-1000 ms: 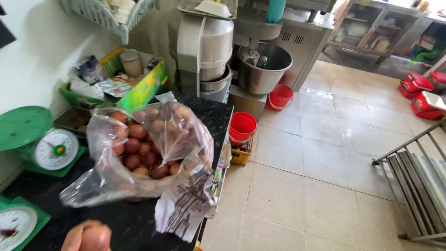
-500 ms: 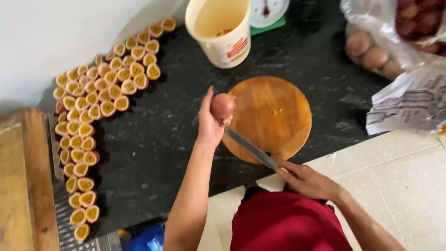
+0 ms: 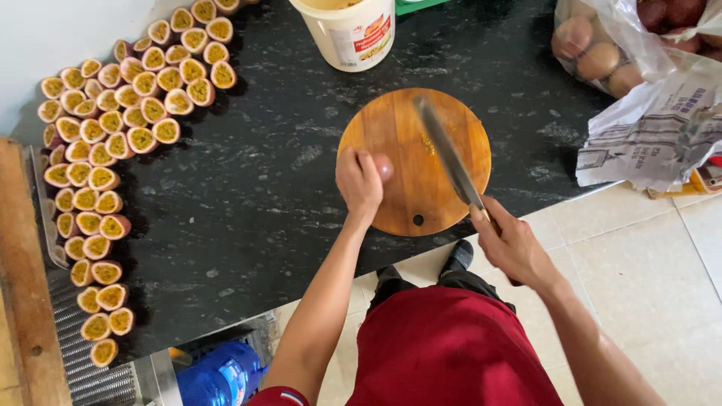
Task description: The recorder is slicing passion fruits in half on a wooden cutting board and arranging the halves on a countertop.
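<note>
Left hand (image 3: 359, 180) is closed over a whole passion fruit (image 3: 382, 167), pinning it to the round wooden cutting board (image 3: 421, 128) at the middle of the frame; only the fruit's right flank shows past the fingers. Right hand (image 3: 515, 244) is clenched around the handle of a long knife (image 3: 449, 154), whose blade angles up and left across the board, its tip near the board's upper edge and apart from the fruit.

For a clean halving, the fingertips should curl back from the intended cut line, and the blade should meet the fruit's exposed side squarely. The fruit is round and would likely roll, so firm downward pressure is advisable. Yellow pulp smeared on the board under the blade may make the surface slippery.

Outward from the board, a black speckled counter (image 3: 263, 210) carries the work. Rows of halved passion fruit (image 3: 113, 135) lie cut side up along the left of the frame. A cream plastic bucket (image 3: 350, 34) stands at the upper centre. A clear bag of whole passion fruit (image 3: 617, 45) sits at the upper right, above folded printed paper (image 3: 647, 135).
</note>
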